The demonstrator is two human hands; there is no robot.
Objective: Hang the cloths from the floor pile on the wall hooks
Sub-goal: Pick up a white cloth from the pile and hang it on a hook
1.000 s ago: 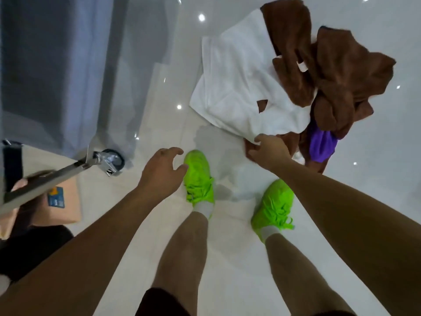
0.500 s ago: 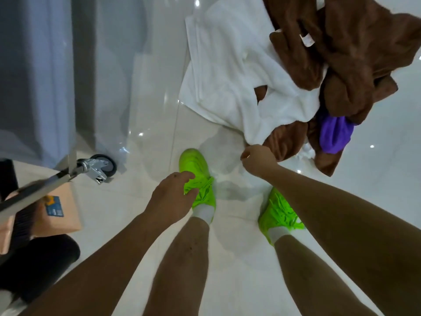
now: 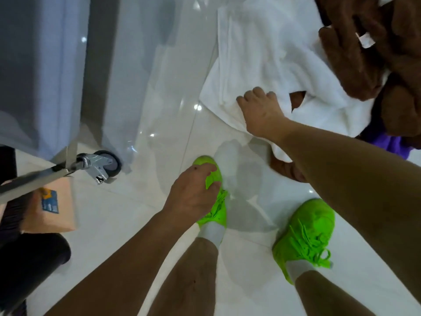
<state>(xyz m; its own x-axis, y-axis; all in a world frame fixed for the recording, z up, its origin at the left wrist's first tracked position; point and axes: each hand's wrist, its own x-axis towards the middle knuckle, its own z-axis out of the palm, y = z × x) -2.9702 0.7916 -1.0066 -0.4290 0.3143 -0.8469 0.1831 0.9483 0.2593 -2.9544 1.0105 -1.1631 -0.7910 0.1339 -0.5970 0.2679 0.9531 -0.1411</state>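
Observation:
The pile lies on the glossy white floor at the upper right: a large white cloth (image 3: 262, 53), crumpled brown cloths (image 3: 364, 53) over its right side, and a purple cloth (image 3: 391, 142) peeking out at the right edge. My right hand (image 3: 262, 115) is down on the near left part of the white cloth, its fingers curled into the fabric. My left hand (image 3: 193, 195) hangs over my left shoe with loosely curled fingers and holds nothing. No wall hooks are in view.
My two neon green shoes (image 3: 305, 236) stand on the tiles just below the pile. At the left are a caster wheel (image 3: 109, 165) on a metal bar (image 3: 34, 181), a grey curtain-like surface (image 3: 45, 65), a tan paper bag (image 3: 52, 206) and a dark object (image 3: 29, 265).
The view has come closer to the pile. My right hand has moved from the pile's near brown corner leftward and up onto the white cloth. My left hand stays low by my shoe.

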